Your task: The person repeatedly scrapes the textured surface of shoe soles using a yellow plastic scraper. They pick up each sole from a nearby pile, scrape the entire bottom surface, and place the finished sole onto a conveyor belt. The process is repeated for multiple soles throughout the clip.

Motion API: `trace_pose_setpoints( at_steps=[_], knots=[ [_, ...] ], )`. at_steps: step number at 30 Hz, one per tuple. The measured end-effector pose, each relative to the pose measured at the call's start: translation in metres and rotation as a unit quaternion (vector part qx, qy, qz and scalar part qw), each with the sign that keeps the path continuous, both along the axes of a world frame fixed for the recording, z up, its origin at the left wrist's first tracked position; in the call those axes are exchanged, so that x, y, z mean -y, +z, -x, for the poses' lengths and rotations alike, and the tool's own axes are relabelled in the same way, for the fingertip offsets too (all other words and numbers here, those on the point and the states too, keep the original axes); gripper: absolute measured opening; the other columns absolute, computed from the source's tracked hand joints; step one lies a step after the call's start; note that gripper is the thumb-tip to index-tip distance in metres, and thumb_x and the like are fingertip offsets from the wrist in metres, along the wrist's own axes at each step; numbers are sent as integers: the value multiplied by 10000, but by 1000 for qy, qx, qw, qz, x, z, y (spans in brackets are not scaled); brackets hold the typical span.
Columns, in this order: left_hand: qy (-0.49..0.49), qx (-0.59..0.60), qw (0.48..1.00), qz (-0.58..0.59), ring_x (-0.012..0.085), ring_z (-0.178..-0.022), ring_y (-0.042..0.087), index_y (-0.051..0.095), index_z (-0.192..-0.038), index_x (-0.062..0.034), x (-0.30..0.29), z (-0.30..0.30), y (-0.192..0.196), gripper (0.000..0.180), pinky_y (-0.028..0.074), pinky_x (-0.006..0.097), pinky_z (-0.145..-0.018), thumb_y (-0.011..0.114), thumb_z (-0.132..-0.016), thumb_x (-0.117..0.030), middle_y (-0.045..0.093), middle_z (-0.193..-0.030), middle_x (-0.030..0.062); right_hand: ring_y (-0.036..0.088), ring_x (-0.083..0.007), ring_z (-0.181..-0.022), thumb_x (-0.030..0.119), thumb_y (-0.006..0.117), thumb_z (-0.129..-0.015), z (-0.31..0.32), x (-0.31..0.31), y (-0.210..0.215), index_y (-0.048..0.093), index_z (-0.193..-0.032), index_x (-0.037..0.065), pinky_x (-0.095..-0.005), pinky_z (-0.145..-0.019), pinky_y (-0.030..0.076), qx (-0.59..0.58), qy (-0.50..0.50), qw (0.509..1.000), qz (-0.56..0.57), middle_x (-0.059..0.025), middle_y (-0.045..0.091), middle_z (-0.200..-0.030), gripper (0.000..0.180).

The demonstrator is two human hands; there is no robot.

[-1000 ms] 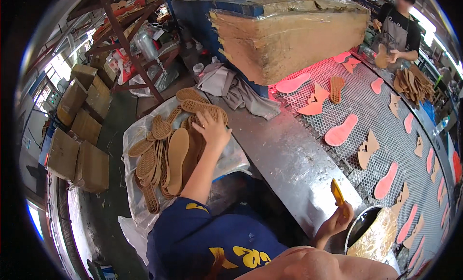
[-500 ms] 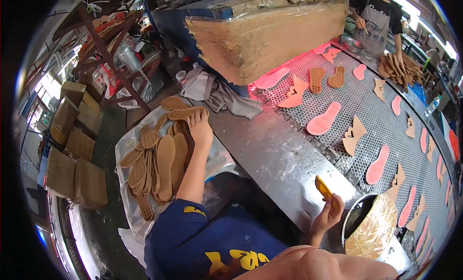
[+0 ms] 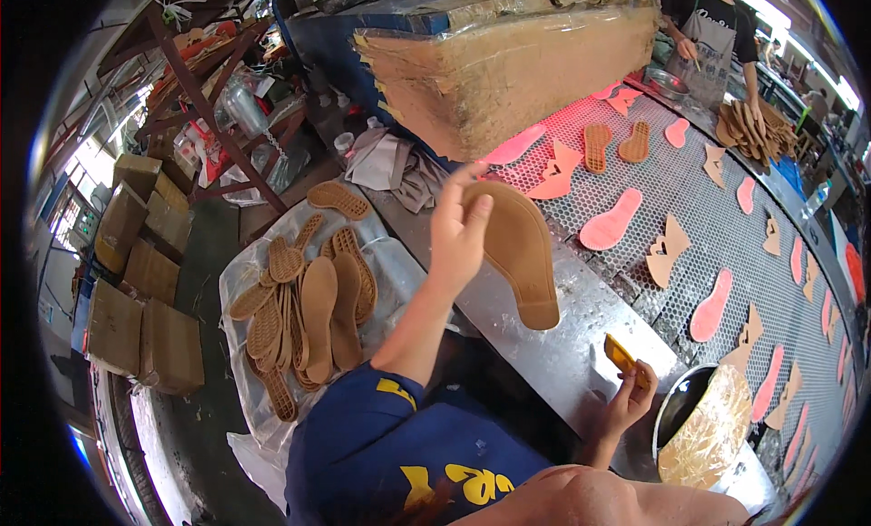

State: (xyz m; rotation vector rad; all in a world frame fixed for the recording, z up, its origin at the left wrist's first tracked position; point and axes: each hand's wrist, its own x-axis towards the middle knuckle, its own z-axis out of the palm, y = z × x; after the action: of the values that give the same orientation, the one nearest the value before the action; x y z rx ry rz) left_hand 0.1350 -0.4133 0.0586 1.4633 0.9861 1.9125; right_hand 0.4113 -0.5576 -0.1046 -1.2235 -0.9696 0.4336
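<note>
My left hand (image 3: 456, 231) is raised over the metal ledge (image 3: 581, 317) and closed on a brown shoe sole (image 3: 519, 258), thumb on its smooth face. Below and left of that arm, a pile of brown soles (image 3: 319, 313) lies on clear plastic sheeting (image 3: 396, 299); some show ribbed, hollowed sides. Nearer the right, my right hand (image 3: 626, 406) grips a small flat yellow tool (image 3: 619, 354), whose exact kind I cannot make out. Beside this hand stands a round pot (image 3: 655, 426), partly covered by a plastic-wrapped tan sheet (image 3: 703, 426).
A mesh conveyor (image 3: 581, 277) carries pink insoles (image 3: 611, 219), tan cut pieces (image 3: 668, 249) and two brown soles (image 3: 596, 147). A large cardboard-clad box (image 3: 535, 82) spans it. Grey cloth (image 3: 395, 163) hangs near the ledge. Cartons (image 3: 171, 345) stand left. A co-worker (image 3: 712, 45) stands far right.
My left hand has lifted a sole off the pile and carried it right, over the metal ledge. The right hand, still holding the yellow tool, has shifted slightly right.
</note>
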Motion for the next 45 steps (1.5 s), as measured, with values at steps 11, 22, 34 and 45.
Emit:
trace_pose_setpoints(
  at_steps=[11, 22, 34, 45],
  knots=[
    [-87, -84, 985, -126, 100, -568, 344, 375, -604, -68, 10, -18, -24, 280, 264, 265, -525, 570, -783, 22, 398, -631, 6, 594, -161, -918, 36, 546, -973, 2, 7, 5, 585, -1095, -20, -290, -812, 497, 29, -33, 998, 44, -102, 616, -1012, 140],
    [-168, -79, 962, -198, 180, -872, 374, 345, -1224, -48, 14, -50, -38, 723, 348, 344, -770, 703, -601, -129, 351, -958, 101, 587, -156, -907, 57, 540, -981, 3, 12, 3, 576, -1117, -13, -274, -796, 489, 30, -37, 998, 46, -91, 608, -1015, 157],
    [-239, 0, 970, -48, 230, -1019, 511, 328, -1305, -48, 1, -23, -70, 809, 440, 422, -958, 756, -667, -302, 463, -1144, 129, 667, -232, -863, 13, 620, -895, 21, 0, 22, 634, -991, -13, -314, -779, 506, 89, -80, 990, 68, -145, 667, -903, 100],
    [-258, -37, 955, 141, 168, -982, 584, 402, -1145, -60, -32, -10, -152, 559, 487, 343, -914, 726, -722, 107, 536, -1043, 50, 653, -266, -769, -79, 661, -802, 21, 2, 39, 644, -960, 9, -330, -692, 513, 172, -127, 977, -28, -135, 650, -837, 182]
  ],
)
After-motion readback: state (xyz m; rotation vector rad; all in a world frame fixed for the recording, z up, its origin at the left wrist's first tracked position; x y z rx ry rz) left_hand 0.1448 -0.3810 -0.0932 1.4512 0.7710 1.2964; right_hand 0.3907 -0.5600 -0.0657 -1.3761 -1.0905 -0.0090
